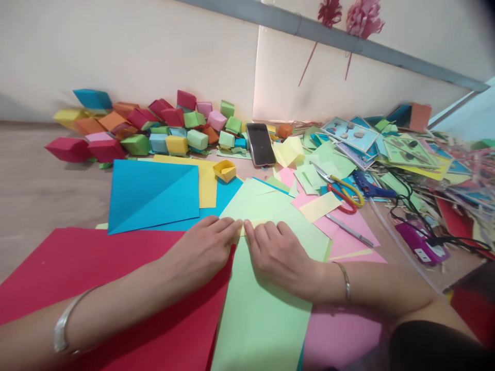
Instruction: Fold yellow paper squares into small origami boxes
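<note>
Head view: pale yellow paper strip (243, 231) between hands (211, 239) (276, 252), both closed on it, over light-green sheet (266, 322).

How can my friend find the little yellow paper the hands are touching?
Beside the big red paper sheet lies a long pale green paper sheet. On it, the left hand and right hand touch a small pale yellow paper strip. Unlike the similar strip near the red-and-yellow-handled scissors, this has hands on it.

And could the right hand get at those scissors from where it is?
Probably yes: only flat paper seems to lie between the right hand and the scissors, though that hand is busy with a yellow strip.
</note>
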Action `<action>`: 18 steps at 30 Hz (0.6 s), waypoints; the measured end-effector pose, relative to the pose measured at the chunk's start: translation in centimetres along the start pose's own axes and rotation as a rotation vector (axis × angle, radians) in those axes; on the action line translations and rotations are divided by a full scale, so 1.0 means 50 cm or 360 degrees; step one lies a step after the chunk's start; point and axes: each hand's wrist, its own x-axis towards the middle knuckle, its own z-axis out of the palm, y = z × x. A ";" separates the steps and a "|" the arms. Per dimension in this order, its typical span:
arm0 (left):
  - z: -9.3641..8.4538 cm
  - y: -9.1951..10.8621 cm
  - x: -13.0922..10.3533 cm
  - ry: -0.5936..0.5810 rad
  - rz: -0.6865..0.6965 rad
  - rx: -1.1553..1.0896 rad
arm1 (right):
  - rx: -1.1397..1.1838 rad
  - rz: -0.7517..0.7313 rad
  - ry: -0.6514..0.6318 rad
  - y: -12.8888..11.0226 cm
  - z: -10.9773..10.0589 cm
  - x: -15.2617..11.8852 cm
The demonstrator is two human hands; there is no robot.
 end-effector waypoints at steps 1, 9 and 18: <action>0.004 -0.001 -0.002 -0.0036 0.0034 0.0028 | 0.0073 0.0021 -0.0066 0.001 0.011 0.009; 0.017 0.007 -0.025 -0.0110 0.0065 0.0119 | 0.0052 0.0209 -0.0537 0.016 0.034 0.025; -0.007 0.001 -0.002 -0.0212 0.0057 0.0072 | -0.0047 0.0145 -0.0397 0.018 0.044 0.017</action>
